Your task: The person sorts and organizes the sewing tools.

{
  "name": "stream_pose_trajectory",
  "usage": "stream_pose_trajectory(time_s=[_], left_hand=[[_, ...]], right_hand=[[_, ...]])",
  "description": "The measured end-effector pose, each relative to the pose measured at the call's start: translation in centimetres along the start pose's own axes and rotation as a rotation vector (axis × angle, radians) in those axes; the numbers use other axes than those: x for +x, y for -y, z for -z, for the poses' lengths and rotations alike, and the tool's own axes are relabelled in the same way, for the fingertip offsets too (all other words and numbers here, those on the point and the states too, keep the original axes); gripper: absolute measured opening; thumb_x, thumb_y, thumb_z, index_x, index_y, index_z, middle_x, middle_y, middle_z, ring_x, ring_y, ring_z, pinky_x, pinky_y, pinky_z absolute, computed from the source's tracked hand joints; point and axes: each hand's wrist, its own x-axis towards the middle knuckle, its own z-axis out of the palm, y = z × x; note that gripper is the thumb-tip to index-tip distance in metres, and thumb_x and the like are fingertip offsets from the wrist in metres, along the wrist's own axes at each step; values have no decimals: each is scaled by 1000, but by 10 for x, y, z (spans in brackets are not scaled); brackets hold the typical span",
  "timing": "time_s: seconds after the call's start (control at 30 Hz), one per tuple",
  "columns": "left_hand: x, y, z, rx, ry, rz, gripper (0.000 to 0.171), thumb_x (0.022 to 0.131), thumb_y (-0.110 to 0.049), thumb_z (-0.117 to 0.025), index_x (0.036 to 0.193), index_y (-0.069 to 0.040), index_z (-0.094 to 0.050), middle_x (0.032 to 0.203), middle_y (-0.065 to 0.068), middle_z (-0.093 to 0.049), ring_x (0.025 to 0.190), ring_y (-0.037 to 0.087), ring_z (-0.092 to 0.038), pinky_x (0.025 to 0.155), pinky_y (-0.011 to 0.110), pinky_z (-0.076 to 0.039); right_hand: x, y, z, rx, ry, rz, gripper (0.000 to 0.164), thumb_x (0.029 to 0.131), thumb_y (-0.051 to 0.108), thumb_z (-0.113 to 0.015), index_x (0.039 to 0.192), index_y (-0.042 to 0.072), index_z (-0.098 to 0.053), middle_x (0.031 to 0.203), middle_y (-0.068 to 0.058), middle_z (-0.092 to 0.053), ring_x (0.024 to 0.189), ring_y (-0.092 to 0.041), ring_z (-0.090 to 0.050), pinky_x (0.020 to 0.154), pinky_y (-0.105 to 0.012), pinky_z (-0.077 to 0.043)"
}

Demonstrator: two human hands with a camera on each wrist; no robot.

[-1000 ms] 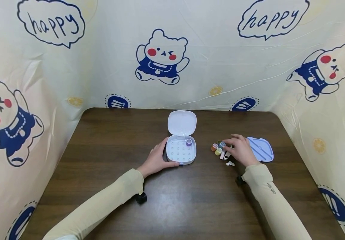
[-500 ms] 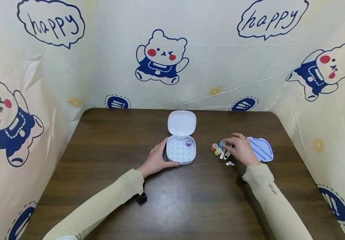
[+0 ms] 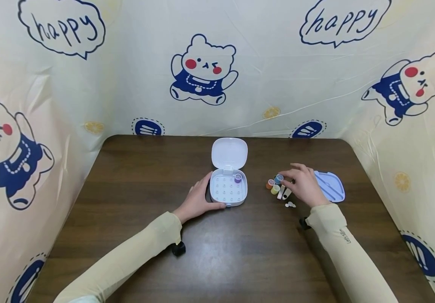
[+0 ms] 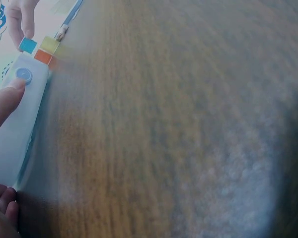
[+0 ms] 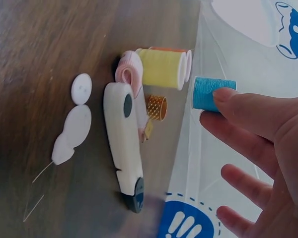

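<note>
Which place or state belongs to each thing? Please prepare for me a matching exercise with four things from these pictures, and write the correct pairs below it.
Column 1
1. blue cylindrical thread spool
2. purple cylindrical spool
3. white rounded plastic box
4. light-blue flat plastic tray

Column 2
A. stands inside thing 3
B. partly behind the right hand in the head view
C. has its lid open
D. pinched by the right hand

Right pairs: 1-D, 2-A, 3-C, 4-B
</note>
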Motion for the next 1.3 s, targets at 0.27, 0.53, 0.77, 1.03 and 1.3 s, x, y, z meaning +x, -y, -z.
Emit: stream_pose_trajectory(time_s=[0.27, 0.53, 0.77, 1.03, 1.3], left_hand=[[-1, 2, 0, 1, -2, -6, 123, 77, -57, -89, 168, -16, -16, 170, 6, -28, 153, 30, -29, 122, 58, -18], [-1, 1, 0, 5, -2, 0, 123, 77, -56, -89, 168, -16, -16, 170, 6, -29, 153, 30, -30, 122, 56, -19], [-1, 0, 0, 5, -3, -9, 123, 77, -54, -89, 167, -14, -16, 170, 7, -29, 153, 31, -30, 122, 56, -19], [0, 2, -1, 13, -3, -8, 123, 76, -55, -89, 167, -14, -17, 169, 8, -29, 153, 31, -30, 122, 56, -20], [0, 1, 0, 5, -8, -13, 124, 76, -55, -90, 167, -14, -17, 169, 8, -30, 153, 32, -31, 122, 57, -20]], right_hand=[[3, 7, -4, 29, -15, 32, 28, 96, 14, -77, 122, 6, -77, 115, -14, -77, 142, -42, -42, 114, -63, -25], [6, 16, -9, 29, -36, 71, 26, 95, 15, -78, 120, 9, -79, 118, -12, -77, 142, -41, -43, 114, -63, -25], [12, 25, -13, 48, -27, 93, 27, 94, 16, -79, 121, 11, -79, 117, -9, -78, 142, -38, -43, 114, -60, -25], [19, 39, -15, 49, 6, 80, 27, 95, 17, -78, 121, 11, -79, 112, -8, -78, 143, -37, -42, 116, -59, -25], [28, 55, -17, 66, 13, 110, 28, 95, 19, -78, 122, 12, -79, 114, -8, -78, 144, -37, -42, 116, -59, -24]])
